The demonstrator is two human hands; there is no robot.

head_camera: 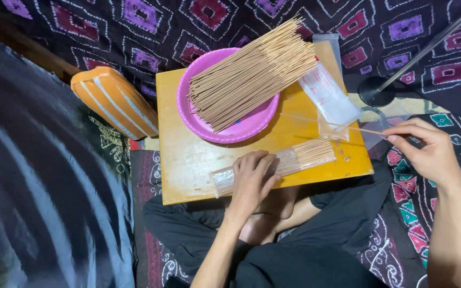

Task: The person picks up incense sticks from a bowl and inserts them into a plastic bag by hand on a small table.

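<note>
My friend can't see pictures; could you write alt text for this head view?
The left hand presses a clear sleeve of thin sticks onto a yellow board, while the right hand pinches one single stick. A pink bowl holds a loose stick bundle.

clear sleeve of tan incense sticks (281, 164) lying flat, single stick (332, 125) held level
</note>
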